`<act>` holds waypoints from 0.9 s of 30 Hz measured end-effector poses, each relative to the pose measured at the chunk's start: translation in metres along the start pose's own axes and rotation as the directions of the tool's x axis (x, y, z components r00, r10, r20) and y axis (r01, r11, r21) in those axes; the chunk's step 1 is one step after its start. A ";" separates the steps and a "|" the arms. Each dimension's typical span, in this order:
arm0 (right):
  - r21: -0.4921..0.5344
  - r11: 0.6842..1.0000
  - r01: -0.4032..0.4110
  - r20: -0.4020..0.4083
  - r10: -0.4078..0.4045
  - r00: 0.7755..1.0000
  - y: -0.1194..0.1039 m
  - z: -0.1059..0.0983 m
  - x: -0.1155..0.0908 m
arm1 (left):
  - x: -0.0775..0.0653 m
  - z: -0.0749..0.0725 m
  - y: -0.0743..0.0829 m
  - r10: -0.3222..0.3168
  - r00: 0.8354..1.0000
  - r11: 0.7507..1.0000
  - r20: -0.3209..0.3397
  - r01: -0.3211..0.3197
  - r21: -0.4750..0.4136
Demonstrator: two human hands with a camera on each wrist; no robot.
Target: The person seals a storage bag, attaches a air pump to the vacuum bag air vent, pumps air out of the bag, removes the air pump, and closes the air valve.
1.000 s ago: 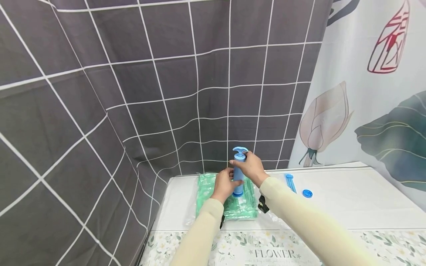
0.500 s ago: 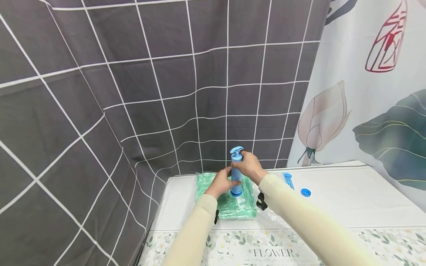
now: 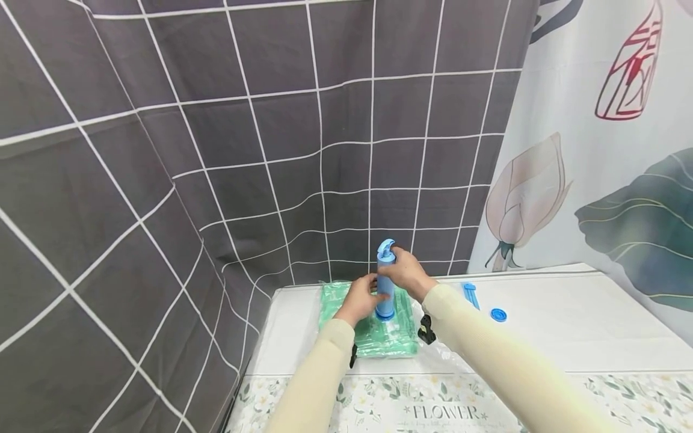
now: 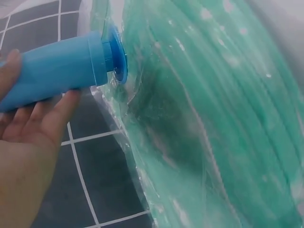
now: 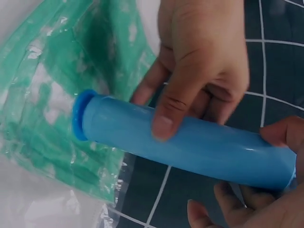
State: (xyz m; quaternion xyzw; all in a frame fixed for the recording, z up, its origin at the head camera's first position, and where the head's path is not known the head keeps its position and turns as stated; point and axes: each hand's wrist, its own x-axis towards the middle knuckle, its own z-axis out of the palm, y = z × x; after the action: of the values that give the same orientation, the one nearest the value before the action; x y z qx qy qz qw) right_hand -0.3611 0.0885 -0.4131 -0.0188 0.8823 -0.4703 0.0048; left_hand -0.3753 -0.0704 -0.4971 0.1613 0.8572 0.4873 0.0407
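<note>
A light-blue hand pump [image 3: 386, 291] stands upright on a clear plastic bag [image 3: 390, 346] with folded green material inside. Its dark-blue foot [image 4: 121, 57] meets the bag's surface. My left hand [image 3: 360, 299] grips the barrel around its lower middle, thumb on the near side and fingers behind. Higher up, my right hand [image 3: 408, 270] holds the barrel's upper end, close under the curved handle [image 3: 386, 247]. In the right wrist view the barrel [image 5: 190, 147] runs between both hands, the right hand [image 5: 266, 199] at its upper end.
To the right on the white table [image 3: 557, 325] lie a blue strip-shaped plastic piece [image 3: 471, 294] and a round blue ringed cap [image 3: 498, 314]. Clear film spreads beside the bag. A dark grid-patterned curtain [image 3: 346, 162] hangs close behind and left.
The pump's handle has turned from broadside to nearly end-on. My left hand has shifted slightly left on the barrel; the pump stays upright on the bag.
</note>
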 end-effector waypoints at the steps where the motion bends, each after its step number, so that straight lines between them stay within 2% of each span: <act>1: 0.013 1.000 0.003 -0.006 -0.002 1.000 0.002 0.002 -0.001 | 0.000 0.001 -0.001 -0.006 1.000 1.000 -0.008 0.006 -0.003; 6: 0.048 0.999 -0.010 -0.025 0.011 1.000 0.016 0.014 -0.006 | -0.004 0.009 -0.002 -0.017 0.995 1.000 -0.099 0.019 0.018; 11: 0.101 0.994 -0.035 -0.019 0.037 0.999 0.026 0.022 -0.008 | -0.002 0.018 -0.008 0.009 0.977 0.999 -0.214 0.002 0.051; 13: 0.112 0.993 -0.035 -0.013 0.036 0.999 0.028 0.023 -0.008 | 0.012 0.026 -0.034 0.087 0.962 0.993 -0.260 -0.062 0.105; 15: 0.122 0.992 -0.031 -0.010 0.033 0.999 0.030 0.025 -0.008 | 0.023 0.029 -0.049 0.114 0.954 0.987 -0.277 -0.076 0.144; 18: 0.143 0.989 -0.030 -0.001 0.030 1.000 0.032 0.026 -0.009 | 0.046 0.037 -0.081 0.133 0.943 0.978 -0.306 -0.075 0.194; 20: 0.159 0.987 -0.028 0.004 0.028 1.000 0.033 0.027 -0.008 | 0.050 0.036 -0.080 0.081 0.947 0.982 -0.312 -0.023 0.185; 22: 0.170 0.985 -0.022 0.008 0.021 1.000 0.034 0.028 -0.009 | 0.056 0.039 -0.088 0.077 0.942 0.982 -0.328 -0.014 0.191; 23: 0.174 0.985 -0.019 0.007 0.018 1.000 0.035 0.028 -0.008 | 0.055 0.038 -0.088 0.069 0.943 0.983 -0.326 -0.008 0.185; 25: 0.186 0.983 -0.015 0.007 0.014 1.000 0.035 0.029 -0.008 | 0.044 0.033 -0.072 0.073 0.945 0.983 -0.319 -0.015 0.182; 27: 0.191 0.982 -0.006 0.003 0.006 1.000 0.035 0.028 -0.008 | 0.040 0.030 -0.071 0.112 0.944 0.983 -0.309 -0.059 0.176</act>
State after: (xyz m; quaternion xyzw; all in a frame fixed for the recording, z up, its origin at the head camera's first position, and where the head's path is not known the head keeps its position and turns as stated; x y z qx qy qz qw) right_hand -0.3532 0.0851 -0.4585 -0.0161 0.8331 -0.5528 0.0091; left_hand -0.4226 -0.0668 -0.5695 0.1208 0.8820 0.4358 -0.1324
